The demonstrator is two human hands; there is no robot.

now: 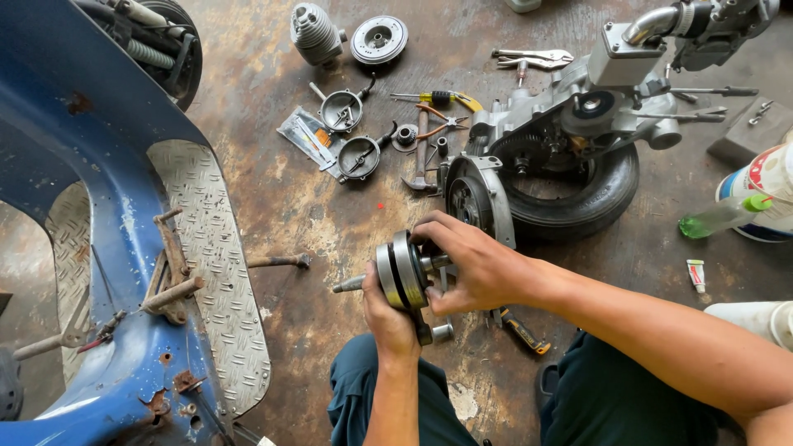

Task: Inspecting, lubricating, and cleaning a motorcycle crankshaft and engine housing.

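Crankshaft [402,271] sits at near centre, gripped from below by your left hand [387,318]; your right hand [472,263] closes over its right end; a small white tube [696,275] lies right, beside a green bottle [720,215]; a flat clear packet [307,137] lies far left.

Both forearms bare, no sleeves in view. Left hand [388,318] and right hand [475,264] ungloved; no rings or watch visible. Dark teal trousers [611,405] cover both legs.
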